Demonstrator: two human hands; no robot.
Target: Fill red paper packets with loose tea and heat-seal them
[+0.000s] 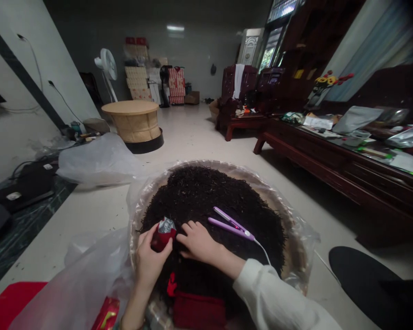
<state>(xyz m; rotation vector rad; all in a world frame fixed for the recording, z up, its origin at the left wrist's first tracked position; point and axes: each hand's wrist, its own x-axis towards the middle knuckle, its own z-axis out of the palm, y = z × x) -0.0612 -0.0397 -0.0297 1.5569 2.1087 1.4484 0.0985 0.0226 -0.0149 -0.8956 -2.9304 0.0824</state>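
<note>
Dark dried tea leaves (223, 192) are heaped in a wide round basket (285, 220) lined with clear plastic. My left hand (151, 256) holds a small red packet (163, 238) over the leaves, its silver inner side showing at the top. Just right of the packet, my right hand (199, 243) is low over the leaves with its fingers apart and slightly bent; I see nothing held in them. A purple hair straightener (232, 224) lies with its jaws apart on the leaves, its white cord running right. Near me sits a dark red pouch-like thing (198, 311).
Clear plastic bags (96, 160) lie on the floor at the left, with a red and gold packet (106, 314) nearby. A dark round base (361, 284) stands at the right. Beyond are a round wooden-topped drum (131, 110) and a long dark low table (316, 151).
</note>
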